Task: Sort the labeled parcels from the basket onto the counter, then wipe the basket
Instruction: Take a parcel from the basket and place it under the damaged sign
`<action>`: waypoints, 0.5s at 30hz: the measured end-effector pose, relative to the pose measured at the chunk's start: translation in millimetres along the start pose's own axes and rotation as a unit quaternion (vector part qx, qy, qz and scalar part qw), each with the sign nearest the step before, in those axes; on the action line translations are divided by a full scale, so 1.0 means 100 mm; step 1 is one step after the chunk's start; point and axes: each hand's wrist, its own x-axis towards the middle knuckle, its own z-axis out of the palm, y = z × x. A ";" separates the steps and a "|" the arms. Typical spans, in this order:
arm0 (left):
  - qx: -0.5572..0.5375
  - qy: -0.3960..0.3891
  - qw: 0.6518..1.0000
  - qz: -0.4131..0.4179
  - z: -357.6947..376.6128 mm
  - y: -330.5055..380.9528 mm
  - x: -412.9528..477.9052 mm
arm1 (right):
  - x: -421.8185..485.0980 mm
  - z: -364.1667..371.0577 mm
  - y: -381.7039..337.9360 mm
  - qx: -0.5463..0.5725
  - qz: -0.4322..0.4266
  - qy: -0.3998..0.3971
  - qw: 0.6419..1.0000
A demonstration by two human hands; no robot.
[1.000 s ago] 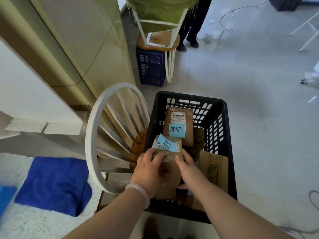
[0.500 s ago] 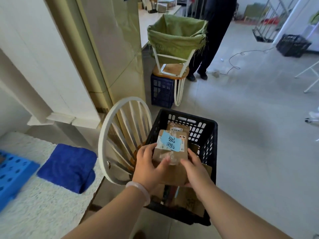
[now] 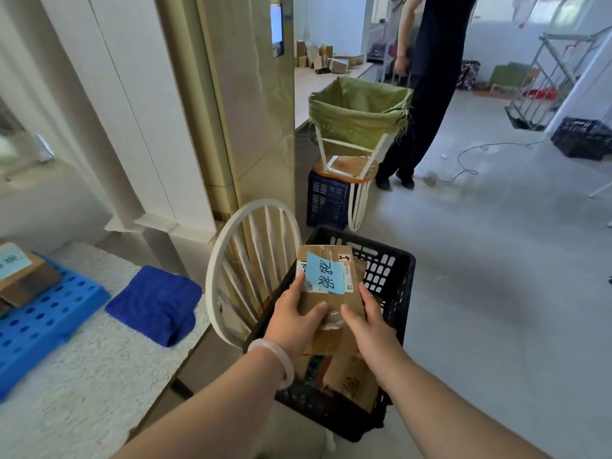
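A brown cardboard parcel [image 3: 331, 298] with a light-blue handwritten label is lifted above the black plastic basket [image 3: 395, 286]. My left hand [image 3: 294, 321] grips its left edge, thumb across the front. My right hand [image 3: 369, 321] holds its right edge. More cardboard parcels [image 3: 351, 379] lie inside the basket below. The basket sits on a white spindle-back chair [image 3: 231, 260]. To the left lies the speckled white counter [image 3: 82, 369] with a folded blue cloth [image 3: 155, 303] and a blue perforated tray [image 3: 36, 323] carrying a labeled parcel [image 3: 23, 276].
A person in dark clothes [image 3: 424, 87] stands ahead beside a green sack [image 3: 357, 114] stretched on an upturned stool over a blue crate [image 3: 326, 200]. A cable [image 3: 490, 150] trails on the grey floor. Another black crate [image 3: 583, 137] stands far right. A beige pillar [image 3: 251, 104] rises behind the chair.
Both hands have lifted the blue-labeled parcel up out of the basket. My view has tilted upward, showing more of the counter and room.
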 end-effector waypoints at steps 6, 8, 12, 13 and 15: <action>-0.117 0.029 0.993 -0.011 -0.03 0.05 -0.18 | -0.06 -0.05 0.04 0.003 -0.019 -0.001 1.000; -0.157 0.040 0.986 -0.038 -0.07 0.08 -0.19 | -0.08 -0.05 0.04 0.006 -0.027 -0.013 1.000; -0.191 0.063 0.975 -0.089 -0.13 0.11 -0.15 | -0.12 -0.06 0.02 -0.003 -0.050 -0.047 0.998; -0.191 0.064 0.975 -0.098 -0.14 0.09 -0.13 | -0.13 -0.07 0.02 -0.002 -0.055 -0.051 0.997; -0.190 0.064 0.974 -0.109 -0.17 0.05 -0.09 | -0.12 -0.08 0.02 0.005 -0.060 -0.053 0.997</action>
